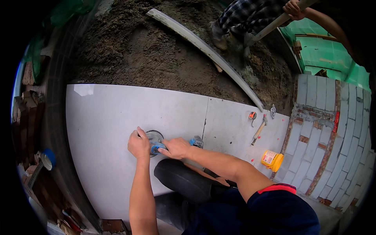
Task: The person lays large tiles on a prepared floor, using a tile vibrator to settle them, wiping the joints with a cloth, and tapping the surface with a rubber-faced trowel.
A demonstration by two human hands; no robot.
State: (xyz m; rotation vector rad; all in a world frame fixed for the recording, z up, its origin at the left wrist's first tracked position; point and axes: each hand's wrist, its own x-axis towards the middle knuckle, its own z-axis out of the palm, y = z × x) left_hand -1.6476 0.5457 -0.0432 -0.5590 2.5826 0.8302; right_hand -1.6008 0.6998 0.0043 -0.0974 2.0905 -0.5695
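Note:
A blue-and-grey power tool with a round dark base, which looks like a tile vibrator (pixel 155 145), rests on a large pale floor tile (pixel 113 117). My left hand (pixel 139 144) is closed on its left side. From the right, my right hand (pixel 175 149) grips its blue body, with the thumb lying along the top. Just past my right wrist shows a blue-and-black block (pixel 196 141); I cannot tell whether it belongs to the tool. My knee is bent close below my right hand.
Rough wet mortar (pixel 156 58) borders the tile's far edge, with a long straightedge (pixel 207 51) across it. A co-worker's hand (pixel 294 9) holds a pole there. Right lie a tape measure (pixel 252 115), a hammer (pixel 259 131) and a yellow bucket (pixel 272 161). Blue tape (pixel 48 159) is left.

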